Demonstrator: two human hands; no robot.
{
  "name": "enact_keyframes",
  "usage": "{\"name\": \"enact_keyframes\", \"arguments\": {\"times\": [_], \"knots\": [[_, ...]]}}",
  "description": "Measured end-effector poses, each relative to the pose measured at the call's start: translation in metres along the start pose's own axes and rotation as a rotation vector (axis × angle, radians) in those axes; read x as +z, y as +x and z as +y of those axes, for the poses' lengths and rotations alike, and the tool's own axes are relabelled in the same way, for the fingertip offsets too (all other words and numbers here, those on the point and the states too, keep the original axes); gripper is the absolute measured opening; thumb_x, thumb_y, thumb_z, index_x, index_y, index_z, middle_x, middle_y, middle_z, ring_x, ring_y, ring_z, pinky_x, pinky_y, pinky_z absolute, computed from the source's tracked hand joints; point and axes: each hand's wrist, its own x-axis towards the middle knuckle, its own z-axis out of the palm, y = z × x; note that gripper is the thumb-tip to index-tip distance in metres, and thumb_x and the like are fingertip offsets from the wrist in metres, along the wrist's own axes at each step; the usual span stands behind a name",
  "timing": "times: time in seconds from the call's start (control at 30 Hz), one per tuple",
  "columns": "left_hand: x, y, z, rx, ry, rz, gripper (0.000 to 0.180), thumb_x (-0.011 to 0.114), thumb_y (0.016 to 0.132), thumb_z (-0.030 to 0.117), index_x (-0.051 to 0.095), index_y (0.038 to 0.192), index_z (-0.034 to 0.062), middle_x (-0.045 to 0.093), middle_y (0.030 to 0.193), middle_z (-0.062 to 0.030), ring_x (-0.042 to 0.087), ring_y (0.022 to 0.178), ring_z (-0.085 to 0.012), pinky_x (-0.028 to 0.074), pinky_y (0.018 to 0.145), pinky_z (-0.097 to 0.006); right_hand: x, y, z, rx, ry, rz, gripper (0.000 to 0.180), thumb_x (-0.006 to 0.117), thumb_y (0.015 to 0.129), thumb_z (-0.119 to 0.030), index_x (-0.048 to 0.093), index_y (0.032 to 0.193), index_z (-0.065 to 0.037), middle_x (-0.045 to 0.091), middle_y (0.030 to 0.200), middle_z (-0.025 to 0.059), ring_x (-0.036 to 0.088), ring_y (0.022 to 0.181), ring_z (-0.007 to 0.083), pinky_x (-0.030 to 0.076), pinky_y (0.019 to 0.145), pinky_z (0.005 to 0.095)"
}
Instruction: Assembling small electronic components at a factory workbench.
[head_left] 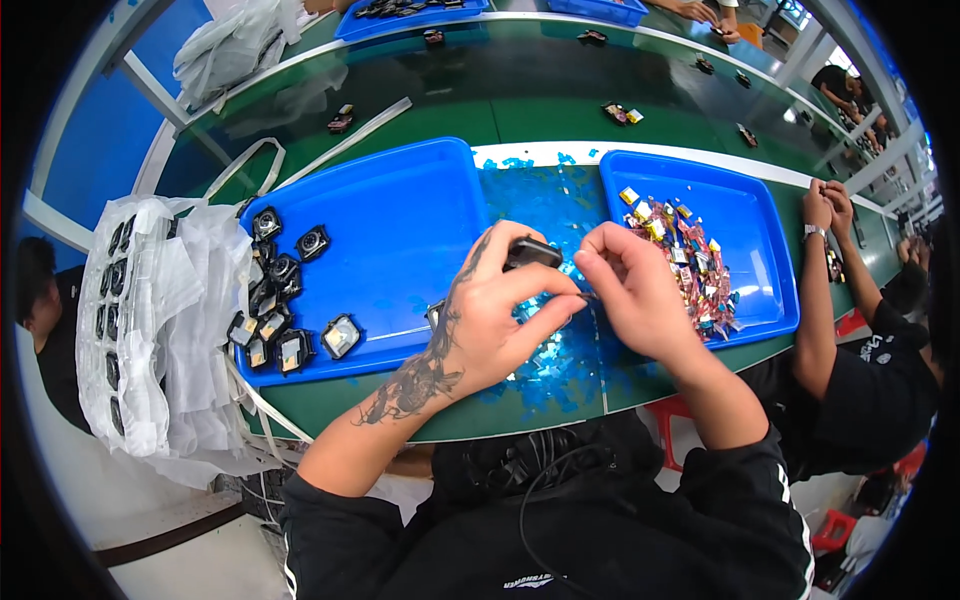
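Note:
My left hand (490,310) is closed around a small black device with a rounded casing (533,252), which sticks out beyond the index finger. Its thumb and forefinger meet at a tiny dark bit. Close to those fingertips, my right hand (632,285) is curled with thumb and forefinger nearly together; what they grip, if anything, is too small to make out. Beneath both hands, blue film scraps (550,375) litter the green bench. To the left, a blue tray (390,250) holds several black watch-like modules (285,275), some showing pale rectangular parts.
On the right, another blue tray (745,220) contains a heap of small shiny battery-like pieces (700,265). Stacked white packing trays (150,330) stand at far left. Beyond a white rail lies a green conveyor belt (540,115) carrying scattered parts. A co-worker's hands (828,205) are at the right.

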Motion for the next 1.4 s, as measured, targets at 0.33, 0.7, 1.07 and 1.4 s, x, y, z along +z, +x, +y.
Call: {"name": "enact_keyframes", "arguments": {"times": [0.33,0.7,1.07,1.4], "knots": [[0.017,-0.009,-0.010,-0.433,-0.436,0.100,0.015,0.072,0.084,0.011,0.074,0.098,0.0043,0.058,0.099,-0.0093,0.057,0.081,-0.0133,0.048,0.069,-0.026,0.008,-0.009,-0.001,-0.188,0.117,0.113,0.016,0.065,0.087,-0.001,0.068,0.102,-0.001,0.066,0.094,0.0070,0.063,0.081,0.0111,0.052,0.065,0.0238],[0.012,-0.006,-0.008,-0.509,-0.921,0.082,0.056,0.040,0.096,-0.008,0.025,0.149,-0.0001,0.051,0.133,-0.0176,0.053,0.123,-0.0211,0.042,0.104,-0.033,0.013,-0.001,-0.027,-0.320,-0.141,0.123,0.017,0.067,0.082,0.003,0.072,0.099,-0.001,0.069,0.083,0.0115,0.066,0.071,0.0171,0.052,0.061,0.0272],[0.013,-0.005,-0.003,-0.480,-0.992,0.028,0.041,0.047,0.095,-0.004,0.041,0.136,-0.0041,0.055,0.131,-0.0146,0.052,0.124,-0.0180,0.041,0.104,-0.030,0.019,0.000,-0.026,-0.161,0.007,0.208,0.007,0.071,0.081,0.001,0.066,0.085,0.000,0.068,0.076,0.0028,0.059,0.065,0.0052,0.040,0.052,0.0197],[0.015,-0.007,0.003,-0.505,-0.970,-0.006,0.042,0.045,0.096,-0.005,0.040,0.137,-0.0037,0.055,0.130,-0.0151,0.053,0.122,-0.0164,0.043,0.100,-0.028,0.011,0.002,-0.029,-0.109,-0.016,0.176,0.007,0.072,0.079,0.000,0.066,0.083,0.001,0.067,0.074,0.0032,0.052,0.053,0.0028,0.038,0.048,0.0196]]}}
